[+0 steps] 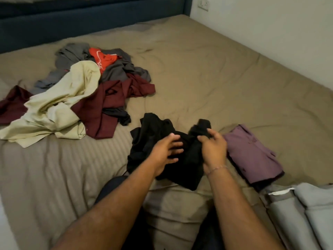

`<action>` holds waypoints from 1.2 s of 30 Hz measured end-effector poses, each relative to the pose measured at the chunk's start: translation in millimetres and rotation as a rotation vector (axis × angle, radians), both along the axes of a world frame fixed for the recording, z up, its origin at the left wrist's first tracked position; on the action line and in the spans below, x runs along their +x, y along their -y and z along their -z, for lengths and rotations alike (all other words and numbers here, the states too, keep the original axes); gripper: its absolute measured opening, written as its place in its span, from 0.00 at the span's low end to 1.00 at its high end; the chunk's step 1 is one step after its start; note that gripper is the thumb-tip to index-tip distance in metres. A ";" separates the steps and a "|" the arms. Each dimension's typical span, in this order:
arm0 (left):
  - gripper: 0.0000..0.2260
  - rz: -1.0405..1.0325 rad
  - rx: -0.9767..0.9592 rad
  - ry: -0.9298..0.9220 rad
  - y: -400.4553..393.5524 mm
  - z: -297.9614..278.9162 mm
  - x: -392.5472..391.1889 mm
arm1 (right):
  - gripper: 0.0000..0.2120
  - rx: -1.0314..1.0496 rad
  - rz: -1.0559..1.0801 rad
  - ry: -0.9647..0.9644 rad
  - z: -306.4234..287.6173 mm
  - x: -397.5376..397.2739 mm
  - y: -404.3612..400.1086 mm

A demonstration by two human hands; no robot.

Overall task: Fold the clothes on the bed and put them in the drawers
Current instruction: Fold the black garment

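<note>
While the left hand (166, 148) lies open-fingered, the right hand's (213, 147) grip pinches the black garment (149, 134) — bunched.

Single view only: head-worn wide-angle camera, pitched forward and down over the bed (207, 73). Vantage is at the near edge of the mattress; both forearms enter from the bottom of the frame, the left hand (166, 152) and right hand (213, 150) sitting just below centre, close to the lens. Optical axis runs along the bed toward the dark blue headboard (90, 20), which spans the top edge. The white wall (270, 33) with its socket (203, 4) bounds the upper right. Wide-angle curvature bends the mattress edges; near objects look large, far ones small. There is no second view to overlap with.
</note>
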State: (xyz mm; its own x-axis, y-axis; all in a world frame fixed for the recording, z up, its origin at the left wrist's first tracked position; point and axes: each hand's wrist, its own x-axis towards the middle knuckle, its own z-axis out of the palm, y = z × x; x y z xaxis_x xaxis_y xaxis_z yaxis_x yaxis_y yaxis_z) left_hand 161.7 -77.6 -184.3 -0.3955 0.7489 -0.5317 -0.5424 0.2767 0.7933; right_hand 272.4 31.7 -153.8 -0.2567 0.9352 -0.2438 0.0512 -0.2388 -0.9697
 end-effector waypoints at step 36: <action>0.41 -0.093 0.212 0.582 31.4 59.2 -53.2 | 0.27 0.904 -1.187 0.713 21.5 35.9 28.9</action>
